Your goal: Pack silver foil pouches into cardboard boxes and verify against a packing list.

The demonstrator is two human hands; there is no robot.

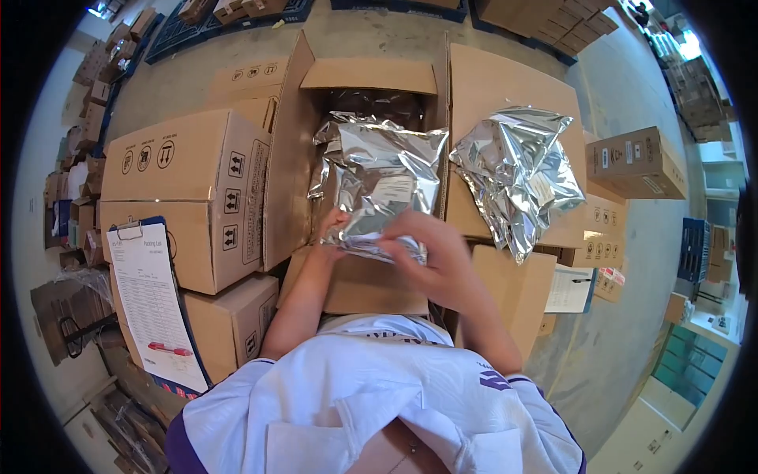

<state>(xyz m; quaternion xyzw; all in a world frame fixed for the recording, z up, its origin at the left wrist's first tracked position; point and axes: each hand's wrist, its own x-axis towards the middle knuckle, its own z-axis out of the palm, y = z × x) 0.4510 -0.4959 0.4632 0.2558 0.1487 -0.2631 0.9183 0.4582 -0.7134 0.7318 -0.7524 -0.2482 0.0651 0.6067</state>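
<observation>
Before me stands an open cardboard box (296, 154) with its flaps raised, and more silvery foil packaging shows inside it. Over its opening is a silver foil bag (379, 172) with a white label that bears writing. My left hand (334, 228) grips the bag's lower left edge. Close to the lower right of the same bag is my right hand (429, 252), blurred, with its fingers and thumb apart at the near edge; whether it touches the foil is not plain. Another crumpled silver foil bag (521, 172) lies on the cardboard flap at the right.
A closed carton (177, 189) stands at the left, with a clipboard (148, 296) of papers and a red pen (170, 349) leaning by it. At the right are a smaller carton (639, 163) and a second clipboard (568, 290). Blue pallets (237, 29) with cartons lie beyond.
</observation>
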